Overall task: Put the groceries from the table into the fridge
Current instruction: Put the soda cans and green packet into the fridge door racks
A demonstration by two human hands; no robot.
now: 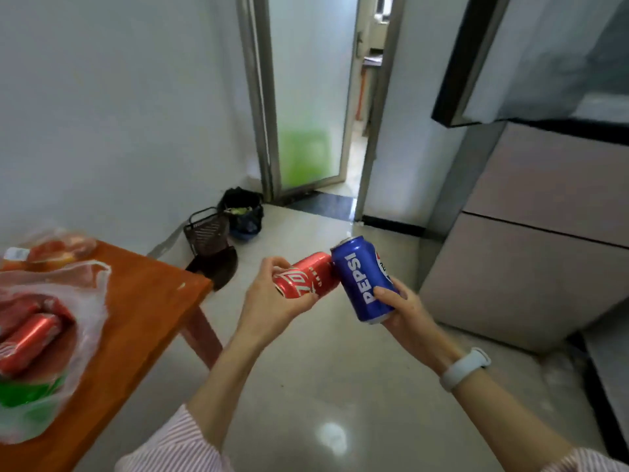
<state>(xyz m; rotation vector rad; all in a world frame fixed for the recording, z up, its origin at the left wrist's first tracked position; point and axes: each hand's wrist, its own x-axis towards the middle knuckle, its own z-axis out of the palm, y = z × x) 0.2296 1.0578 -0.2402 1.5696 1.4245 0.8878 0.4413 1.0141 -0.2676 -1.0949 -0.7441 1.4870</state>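
I held a red can [308,275] in my left hand [272,298], with the fingers curled around it, and the can lay almost on its side. My palm covered its lower part, so I could read only some white letters on it. My right hand [405,310] was clamped around a blue Pepsi can [362,277], which stood tilted; my fingers hid part of the logo. The two cans touched at their upper ends, above the floor, between the table [143,301] and the fridge [544,212].

The fridge was on my right, with its upper door [531,59] swung open, but the frame cut it off and I could not see inside. On the table at the left, a thin plastic bag [81,301] held more red cans [30,338] and something green [27,393], blurred and partly out of view. Behind it lay another bag [58,247] with reddish things that I could not identify.
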